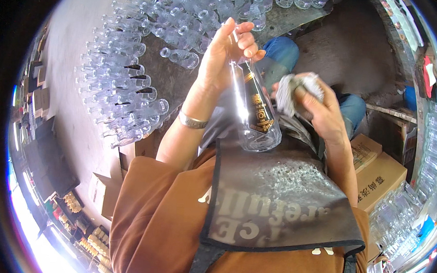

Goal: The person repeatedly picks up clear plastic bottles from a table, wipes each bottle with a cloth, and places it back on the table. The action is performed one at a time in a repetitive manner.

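A clear glass bottle (253, 121) with a black and gold label is tilted in front of my chest, its base toward me. My left hand (224, 56) is closed around its neck. To the right, my right hand (326, 114) grips a bunched greyish-white cloth (298, 91), apart from the bottle. Beneath the bottle's base hangs my dark apron (273, 214), with wet-looking spots on its front.
Many clear bottles (123, 91) stand crowded on a dark table (169, 80) ahead and left; one bottle (179, 57) lies nearer. Cardboard boxes (387, 173) sit at my right, beside more bottles (395, 220). Another box (101, 195) is at lower left.
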A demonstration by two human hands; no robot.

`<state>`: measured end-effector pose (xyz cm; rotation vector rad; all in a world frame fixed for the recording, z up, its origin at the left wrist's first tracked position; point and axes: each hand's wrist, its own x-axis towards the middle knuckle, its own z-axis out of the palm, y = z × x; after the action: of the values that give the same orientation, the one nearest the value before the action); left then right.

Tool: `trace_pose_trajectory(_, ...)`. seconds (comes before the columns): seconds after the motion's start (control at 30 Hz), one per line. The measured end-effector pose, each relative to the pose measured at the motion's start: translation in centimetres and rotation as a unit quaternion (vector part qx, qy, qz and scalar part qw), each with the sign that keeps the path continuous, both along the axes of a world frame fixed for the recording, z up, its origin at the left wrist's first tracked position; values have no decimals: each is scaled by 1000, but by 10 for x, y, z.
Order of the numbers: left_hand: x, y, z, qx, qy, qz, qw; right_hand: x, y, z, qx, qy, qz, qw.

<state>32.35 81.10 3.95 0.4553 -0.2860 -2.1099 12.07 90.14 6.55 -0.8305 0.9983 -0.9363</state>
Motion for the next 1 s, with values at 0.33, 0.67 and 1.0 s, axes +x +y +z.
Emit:
trace_pose_trajectory(0.33,-9,-19,-17,-37,-63,-27,997,38,-50,9,-160,165,-29,973)
trace_pose_trajectory(0.67,-9,-14,-26,-45,-27,-21,998,33,-54,-1,79,126,59,987)
trace_pose_trajectory(1.0,-16,-15,-30,-48,53,-55,996,21,-44,-2,37,35,10,999)
